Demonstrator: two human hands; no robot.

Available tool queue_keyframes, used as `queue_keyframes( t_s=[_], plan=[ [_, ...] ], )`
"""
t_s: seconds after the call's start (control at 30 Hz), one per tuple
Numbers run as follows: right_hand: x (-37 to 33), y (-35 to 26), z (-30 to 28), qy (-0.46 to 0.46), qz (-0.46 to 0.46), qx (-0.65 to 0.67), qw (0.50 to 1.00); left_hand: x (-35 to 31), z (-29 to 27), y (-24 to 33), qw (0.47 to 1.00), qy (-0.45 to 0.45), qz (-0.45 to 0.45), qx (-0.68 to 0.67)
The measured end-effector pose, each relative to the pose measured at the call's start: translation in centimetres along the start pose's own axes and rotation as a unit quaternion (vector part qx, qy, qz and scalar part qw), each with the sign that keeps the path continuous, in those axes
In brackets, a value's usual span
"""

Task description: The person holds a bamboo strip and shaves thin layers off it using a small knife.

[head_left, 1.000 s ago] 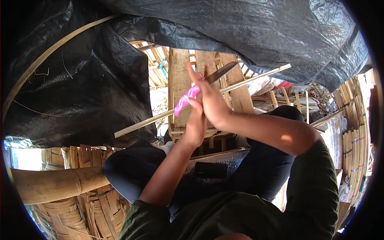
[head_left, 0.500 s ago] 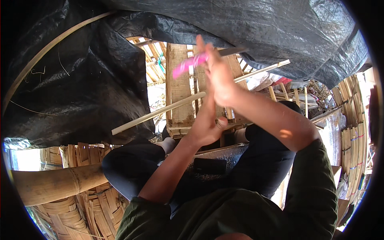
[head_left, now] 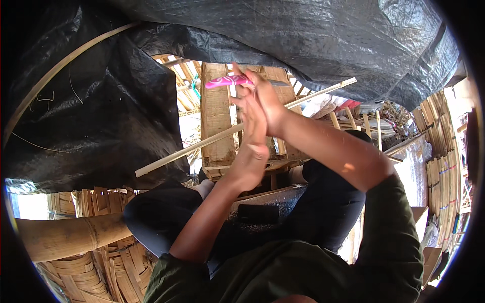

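Note:
My right hand [head_left: 266, 98] holds a knife with a pink patterned handle [head_left: 227, 81]. The handle points left, and its dark blade [head_left: 279, 83] shows beyond the hand on the right. Against the right palm lies my left hand [head_left: 248, 154], its fingers stretched out and holding nothing. Some fingertips overlap and blur. Below the hands, a long pale bamboo strip [head_left: 188, 152] slants across a wooden plank bench [head_left: 216, 111]; the hands hide its middle.
Black plastic sheeting [head_left: 111, 106] hangs on the left and across the far side. A thick bamboo pole [head_left: 70, 237] lies at lower left. Between my legs is a dark flat object [head_left: 258, 214]. Bundled bamboo slats [head_left: 441, 197] stand at right.
Both hands, pressed together, have shifted slightly left in the picture, and the knife handle has swung closer to level. The whole scene has shifted slightly too.

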State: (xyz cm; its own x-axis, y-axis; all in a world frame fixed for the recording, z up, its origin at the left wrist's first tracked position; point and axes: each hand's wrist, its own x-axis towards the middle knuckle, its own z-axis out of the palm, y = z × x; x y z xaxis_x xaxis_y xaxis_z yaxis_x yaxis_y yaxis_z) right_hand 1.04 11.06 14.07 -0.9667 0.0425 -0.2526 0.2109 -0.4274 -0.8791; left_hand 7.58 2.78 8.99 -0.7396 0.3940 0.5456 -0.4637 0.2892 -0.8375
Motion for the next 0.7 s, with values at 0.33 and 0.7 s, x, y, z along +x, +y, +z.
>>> queue_keyframes(
  t_s=[0.33, 0.7],
  plan=[
    [-1.0, -3.9, -3.0, -0.194, -0.065, 0.092, 0.975, 0.4, 7.1, -1.9, 0.944, 0.046, 0.325, 0.023],
    [1.9, -2.7, -5.5, -0.030, 0.028, -0.307, 0.951, -1.0, 8.3, -0.6, 0.555, 0.177, 0.108, 0.806]
  ],
)
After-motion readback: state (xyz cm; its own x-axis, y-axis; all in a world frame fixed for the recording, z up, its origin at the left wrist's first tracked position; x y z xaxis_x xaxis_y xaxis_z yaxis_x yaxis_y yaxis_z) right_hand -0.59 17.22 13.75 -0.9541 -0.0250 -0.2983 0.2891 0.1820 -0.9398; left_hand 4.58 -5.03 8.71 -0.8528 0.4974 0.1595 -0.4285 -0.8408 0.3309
